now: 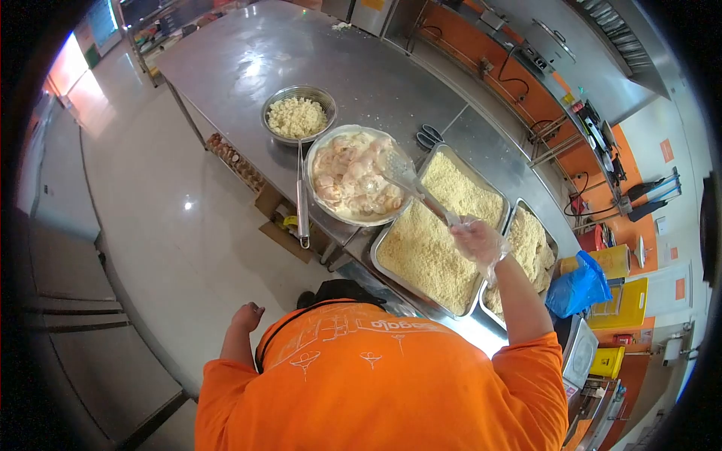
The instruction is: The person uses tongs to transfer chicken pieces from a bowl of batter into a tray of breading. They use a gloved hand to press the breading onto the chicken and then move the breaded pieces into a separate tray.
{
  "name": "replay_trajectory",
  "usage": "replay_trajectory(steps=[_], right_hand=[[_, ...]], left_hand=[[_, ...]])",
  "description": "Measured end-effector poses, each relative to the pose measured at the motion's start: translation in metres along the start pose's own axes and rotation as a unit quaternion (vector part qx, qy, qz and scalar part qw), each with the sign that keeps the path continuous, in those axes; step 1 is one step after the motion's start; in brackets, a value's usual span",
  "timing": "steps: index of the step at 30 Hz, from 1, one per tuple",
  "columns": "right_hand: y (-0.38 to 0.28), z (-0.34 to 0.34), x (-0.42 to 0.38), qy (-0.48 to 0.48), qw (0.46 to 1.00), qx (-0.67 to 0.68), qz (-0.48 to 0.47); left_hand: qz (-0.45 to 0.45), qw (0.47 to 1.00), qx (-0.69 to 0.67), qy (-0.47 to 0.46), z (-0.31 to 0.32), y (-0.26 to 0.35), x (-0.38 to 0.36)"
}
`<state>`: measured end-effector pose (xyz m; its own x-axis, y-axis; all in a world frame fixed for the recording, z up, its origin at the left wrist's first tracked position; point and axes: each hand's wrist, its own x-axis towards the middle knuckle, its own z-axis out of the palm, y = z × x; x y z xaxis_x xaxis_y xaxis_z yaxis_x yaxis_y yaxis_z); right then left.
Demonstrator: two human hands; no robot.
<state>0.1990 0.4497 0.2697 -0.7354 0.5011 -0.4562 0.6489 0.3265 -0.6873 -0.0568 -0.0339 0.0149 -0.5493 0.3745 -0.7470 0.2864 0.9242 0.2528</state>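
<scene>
My right hand, in a clear plastic glove, is closed around the handle of a slotted spatula. The spatula's perforated head rests in a large bowl of raw meat pieces coated in pale, wet batter. Beside that bowl, below my right hand, lies a metal tray filled with yellowish crumbs. A second tray at its right holds crumbs and coated pieces. My left hand hangs bare by my side, away from the table, its fingers curled and apparently holding nothing.
A metal strainer of pale crumbs sits behind the bowl, near a long metal handle jutting past the table edge. Black-handled scissors lie on the steel table. Egg trays and a cardboard box are underneath. A blue bag stands right.
</scene>
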Motion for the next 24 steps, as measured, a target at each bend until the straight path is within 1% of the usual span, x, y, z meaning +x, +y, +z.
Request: replay_trajectory(steps=[2, 3, 4, 5, 6, 8, 10, 12, 13, 16, 17, 20, 21, 23, 24], right_hand=[[0.013, -0.012, 0.005, 0.014, 0.989, -0.149, -0.02], [0.015, -0.015, 0.008, 0.022, 0.974, -0.223, -0.031], [-0.014, -0.013, -0.001, 0.033, 0.933, -0.358, -0.005], [-0.07, -0.01, -0.021, 0.044, 0.873, -0.486, 0.02], [-0.105, -0.011, -0.035, 0.054, 0.794, -0.604, 0.046], [-0.109, -0.018, -0.049, 0.101, 0.719, -0.683, -0.085], [-0.12, -0.02, -0.057, 0.108, 0.704, -0.693, -0.11], [-0.149, -0.011, -0.049, 0.074, 0.758, -0.647, -0.034], [-0.16, -0.006, -0.042, 0.063, 0.783, -0.618, 0.03], [-0.157, 0.006, -0.029, 0.022, 0.773, -0.634, 0.01], [-0.154, 0.007, -0.029, -0.012, 0.781, -0.623, 0.043], [-0.146, 0.007, -0.035, 0.003, 0.76, -0.65, 0.014], [-0.153, 0.012, -0.033, -0.033, 0.761, -0.643, 0.082], [-0.126, 0.019, -0.016, 0.051, 0.772, -0.634, 0.019], [-0.125, 0.023, -0.012, 0.093, 0.773, -0.627, -0.015]], left_hand=[[-0.005, 1.0, 0.007, -0.001, -0.003, -0.001, -0.002], [-0.008, 1.0, 0.013, 0.0, -0.002, -0.004, 0.001], [-0.01, 1.0, 0.019, 0.001, 0.003, -0.011, 0.005], [-0.012, 1.0, 0.025, 0.002, 0.006, -0.016, 0.008], [-0.011, 1.0, 0.02, 0.002, 0.01, -0.019, 0.009], [-0.008, 1.0, 0.014, 0.003, 0.012, -0.024, 0.008], [-0.015, 1.0, 0.016, -0.011, 0.012, -0.024, 0.006], [-0.015, 1.0, 0.018, -0.012, 0.009, -0.019, 0.004], [-0.011, 1.0, 0.018, -0.007, 0.008, -0.016, 0.003], [0.013, 1.0, 0.005, 0.009, 0.01, -0.017, 0.01], [0.022, 1.0, -0.004, 0.017, 0.01, -0.019, 0.013], [0.008, 0.999, -0.04, 0.019, -0.002, -0.002, 0.001], [0.007, 0.999, -0.03, 0.019, 0.001, -0.004, 0.003], [0.007, 1.0, -0.004, 0.015, 0.012, -0.012, 0.01], [0.005, 1.0, 0.0, 0.004, 0.015, -0.013, 0.012]])
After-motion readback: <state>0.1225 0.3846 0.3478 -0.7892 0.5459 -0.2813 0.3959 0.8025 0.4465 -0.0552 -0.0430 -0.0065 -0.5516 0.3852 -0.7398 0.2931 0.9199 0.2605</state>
